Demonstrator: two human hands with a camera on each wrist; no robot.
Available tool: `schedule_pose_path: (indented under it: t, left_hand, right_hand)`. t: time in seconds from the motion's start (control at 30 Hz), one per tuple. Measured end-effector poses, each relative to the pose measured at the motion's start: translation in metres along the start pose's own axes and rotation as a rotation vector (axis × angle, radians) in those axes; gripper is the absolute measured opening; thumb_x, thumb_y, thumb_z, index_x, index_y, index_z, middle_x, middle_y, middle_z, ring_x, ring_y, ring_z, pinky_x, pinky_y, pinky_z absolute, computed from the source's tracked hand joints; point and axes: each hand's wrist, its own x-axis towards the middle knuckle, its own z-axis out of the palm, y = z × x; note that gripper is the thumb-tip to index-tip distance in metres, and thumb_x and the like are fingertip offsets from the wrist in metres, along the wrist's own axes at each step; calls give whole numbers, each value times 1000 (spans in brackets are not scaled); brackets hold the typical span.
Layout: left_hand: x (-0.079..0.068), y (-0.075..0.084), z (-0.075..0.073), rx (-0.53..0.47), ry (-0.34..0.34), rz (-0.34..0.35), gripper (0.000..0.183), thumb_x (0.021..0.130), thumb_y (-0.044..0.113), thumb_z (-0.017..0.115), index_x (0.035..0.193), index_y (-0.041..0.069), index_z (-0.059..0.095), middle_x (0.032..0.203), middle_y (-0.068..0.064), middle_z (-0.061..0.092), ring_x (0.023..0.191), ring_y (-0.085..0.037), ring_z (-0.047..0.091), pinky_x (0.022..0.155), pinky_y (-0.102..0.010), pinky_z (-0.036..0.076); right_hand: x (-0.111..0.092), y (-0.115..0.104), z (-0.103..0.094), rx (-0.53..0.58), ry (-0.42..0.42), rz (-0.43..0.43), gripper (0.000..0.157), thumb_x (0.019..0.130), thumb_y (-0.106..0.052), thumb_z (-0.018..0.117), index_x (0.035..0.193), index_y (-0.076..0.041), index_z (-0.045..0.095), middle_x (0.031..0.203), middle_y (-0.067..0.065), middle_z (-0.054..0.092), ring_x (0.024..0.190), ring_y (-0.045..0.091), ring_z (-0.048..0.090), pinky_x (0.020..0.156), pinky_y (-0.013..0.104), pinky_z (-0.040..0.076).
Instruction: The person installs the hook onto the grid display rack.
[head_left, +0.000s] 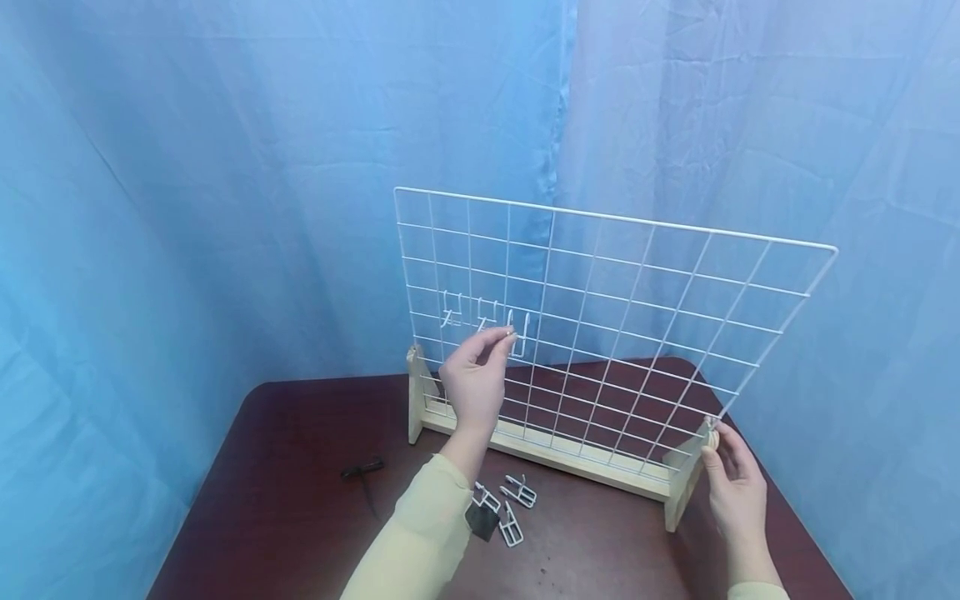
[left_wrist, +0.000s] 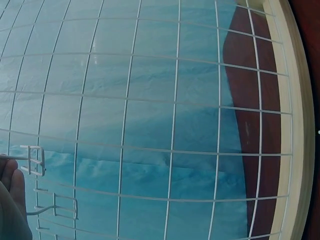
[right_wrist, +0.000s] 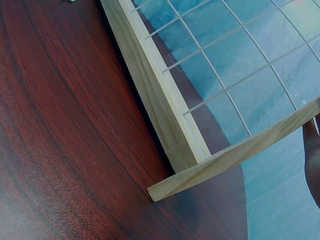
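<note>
My left hand (head_left: 476, 379) pinches a white wire hook (head_left: 522, 337) between thumb and fingertips, up against the white wire grid (head_left: 654, 223). In the left wrist view the hook's square back frame (left_wrist: 36, 161) is at the grid wires; whether it is caught on one I cannot tell. To its left two similar hooks (head_left: 452, 318) hang on a wire. At the grid's right end my right hand (head_left: 738, 487) grips the upper part of the wooden end piece (head_left: 682, 483). Only a part of the right hand (right_wrist: 312, 160) shows in the right wrist view.
Several loose white hooks (head_left: 521, 492) lie on the dark red table (head_left: 300, 467) in front of the stand. A wooden base bar (head_left: 585, 462) runs under the grid. Left of my forearm lies a small black object (head_left: 362, 468) with a cable. Blue curtains (head_left: 300, 167) hang behind.
</note>
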Motion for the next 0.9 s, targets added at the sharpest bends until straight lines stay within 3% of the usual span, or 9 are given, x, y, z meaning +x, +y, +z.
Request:
schedule_pose_path:
  t: [0.27, 0.9]
  left_hand:
    - [7, 4, 6, 13, 19, -34, 9, 81, 3, 79, 90, 5, 78, 88, -4, 76, 73, -16, 70, 64, -25, 59]
    - [11, -4, 18, 2, 72, -7, 9, 80, 0, 79, 89, 3, 78, 88, -6, 76, 76, -18, 72, 67, -25, 59]
  right_hand:
    - [0, 1, 0, 44, -3, -45, 42, 99, -6, 58, 140, -14, 56, 141, -2, 55, 123, 1, 51, 97, 10, 43]
    - [0, 1, 0, 28, -6, -29, 42, 99, -6, 58, 141, -13, 55, 141, -4, 55, 123, 2, 50, 97, 10, 43]
